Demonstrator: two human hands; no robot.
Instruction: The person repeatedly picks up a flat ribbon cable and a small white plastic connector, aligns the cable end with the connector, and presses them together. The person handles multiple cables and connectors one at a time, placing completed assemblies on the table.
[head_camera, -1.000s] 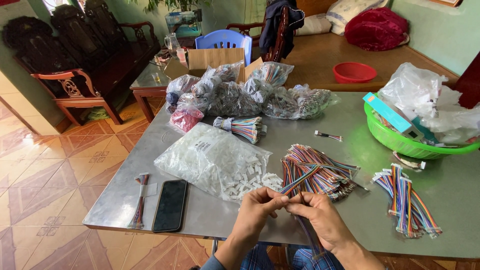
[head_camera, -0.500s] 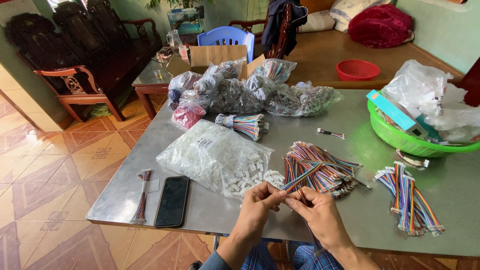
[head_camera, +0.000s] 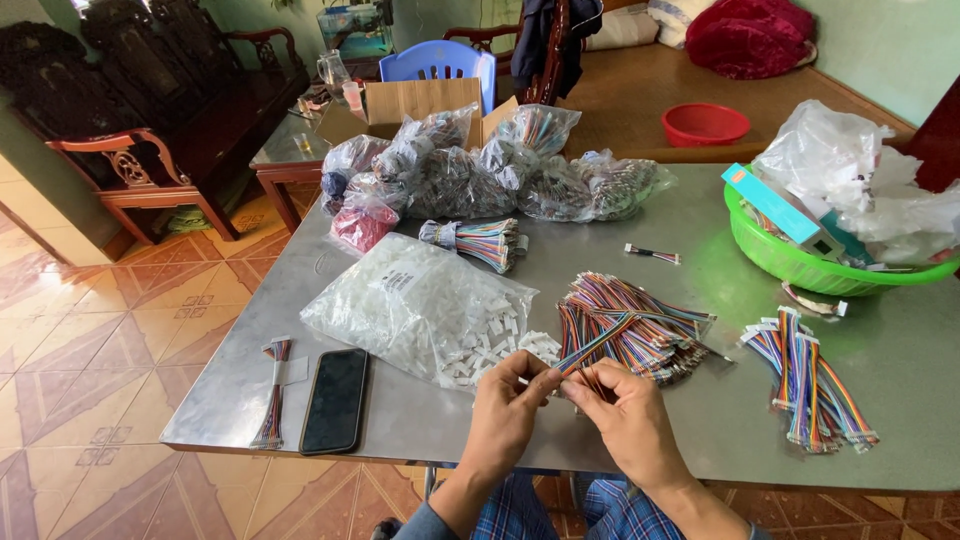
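Note:
Both hands meet at the near edge of the grey table. My left hand pinches a small white connector. My right hand holds the end of a multicoloured ribbon wire that runs up and right from the fingers. Right behind the hands lies a loose pile of the same coloured wires. To its left sits an open clear bag of small white plastic connectors, some spilled by my left hand.
A finished wire bundle lies at the right, a green basket with plastic bags behind it. A black phone and a short wire strip rest at the left edge. Bags of wires and a cardboard box stand at the back.
My hands stay together at the table's near edge, with small finger movements on the wire end. The view has shifted slightly; nothing on the table moved.

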